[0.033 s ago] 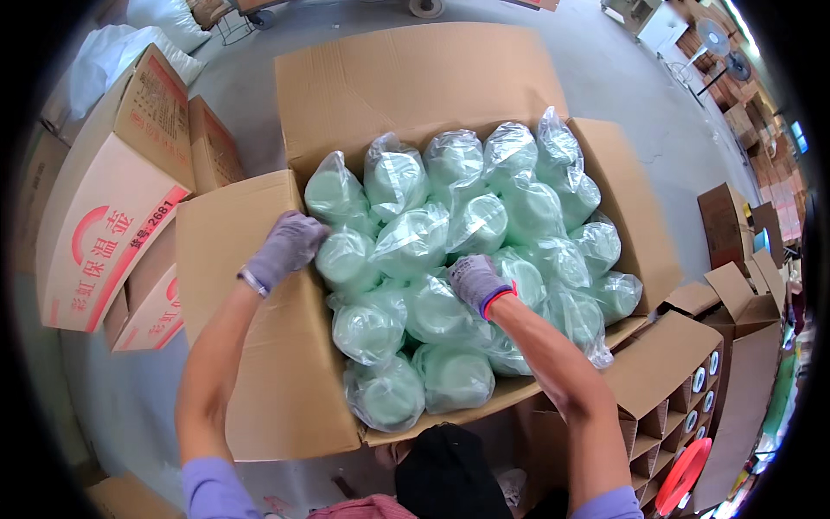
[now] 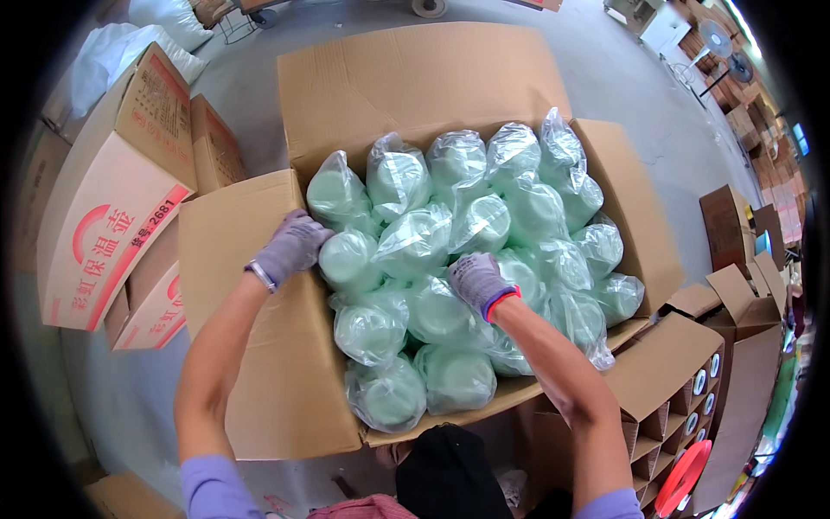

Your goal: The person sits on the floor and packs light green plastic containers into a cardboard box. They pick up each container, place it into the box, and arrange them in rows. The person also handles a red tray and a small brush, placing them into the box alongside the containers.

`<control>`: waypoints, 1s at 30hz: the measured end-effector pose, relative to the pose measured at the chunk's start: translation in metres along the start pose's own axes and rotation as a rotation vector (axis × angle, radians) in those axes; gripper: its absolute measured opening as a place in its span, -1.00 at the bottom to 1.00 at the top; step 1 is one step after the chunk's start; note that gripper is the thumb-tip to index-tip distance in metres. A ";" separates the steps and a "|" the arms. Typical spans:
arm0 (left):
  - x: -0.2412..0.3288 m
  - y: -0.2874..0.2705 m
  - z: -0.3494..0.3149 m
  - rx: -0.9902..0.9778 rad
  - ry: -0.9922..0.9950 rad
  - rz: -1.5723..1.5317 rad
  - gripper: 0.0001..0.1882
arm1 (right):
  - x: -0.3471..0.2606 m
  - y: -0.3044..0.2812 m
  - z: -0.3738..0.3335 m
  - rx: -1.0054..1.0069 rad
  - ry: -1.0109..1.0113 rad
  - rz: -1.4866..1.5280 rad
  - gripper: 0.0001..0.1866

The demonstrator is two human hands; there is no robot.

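Almost nothing has just changed; my view shifts very slightly, while my 2 hands and the wrapped goods keep the same places, so the arrangement in front of me is the same; I see no piece added or taken out.

My left hand (image 2: 295, 245) is at the left wall of the large carton (image 2: 424, 73), fingers bent beside the nearest wrapped piece; I cannot tell whether they grip its film or only rest there; my right hand (image 2: 481, 283) is well apart from it, curled low over the middle of the load, and its fingertips are hidden, so I cannot tell what they are clamped on, if anything.

Counting now: 1 large carton, 3 of its flaps visibly folded out; inside it, about 20 pale-green wrapped pieces (image 2: 458, 378) in clear film, in roughly 4 rows of 5, though overlapping film and my right hand make that uncertain; 2 grey gloves, 1 per hand; 3 printed cartons (image 2: 117, 216) to my left; 1 divided carton (image 2: 661, 355) near my right forearm, with 1 red round thing (image 2: 683, 477) beside it; 2 fans (image 2: 716, 39) far off at the right.
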State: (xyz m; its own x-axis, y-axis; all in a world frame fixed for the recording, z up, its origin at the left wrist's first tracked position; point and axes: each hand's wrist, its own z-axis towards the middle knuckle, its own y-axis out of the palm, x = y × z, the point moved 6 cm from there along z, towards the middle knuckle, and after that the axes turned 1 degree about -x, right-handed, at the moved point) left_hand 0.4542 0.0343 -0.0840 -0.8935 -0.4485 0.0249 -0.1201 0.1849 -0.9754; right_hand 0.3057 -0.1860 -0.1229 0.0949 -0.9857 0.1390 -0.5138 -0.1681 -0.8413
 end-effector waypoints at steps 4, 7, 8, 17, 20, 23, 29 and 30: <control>-0.013 0.046 0.012 -0.189 -0.049 0.113 -0.88 | -0.040 -0.078 -0.019 0.041 -0.196 0.025 -0.83; -0.020 0.057 0.024 -0.188 -0.049 0.192 -0.86 | -0.082 -0.057 0.008 0.229 -0.413 0.024 -0.77; -0.020 0.057 0.036 -0.213 -0.087 0.233 -0.84 | -0.085 -0.028 0.031 0.330 -0.398 0.045 -0.73; -0.033 0.072 0.041 -0.266 -0.327 0.066 -0.66 | -0.102 -0.009 0.048 0.421 -0.300 -0.267 -0.53; -0.018 0.068 0.036 -0.352 -0.220 0.227 -0.62 | -0.095 -0.014 0.035 0.489 -0.304 -0.047 -0.55; -0.013 0.044 0.021 0.017 -0.089 0.183 -0.76 | -0.095 -0.039 0.011 0.417 -0.312 -0.136 -0.56; -0.031 0.019 0.011 0.437 -0.266 -0.041 -0.89 | -0.091 -0.074 -0.009 0.479 -0.359 -0.205 -0.71; -0.025 0.020 0.012 0.383 -0.246 -0.006 -0.89 | -0.091 -0.071 -0.006 0.483 -0.350 -0.209 -0.71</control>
State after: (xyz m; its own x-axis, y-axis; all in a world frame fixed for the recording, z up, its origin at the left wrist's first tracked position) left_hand 0.4792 0.0388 -0.1072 -0.7584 -0.6514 0.0229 0.0852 -0.1339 -0.9873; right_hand 0.3289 -0.0840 -0.0726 0.4666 -0.8578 0.2156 -0.0191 -0.2535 -0.9671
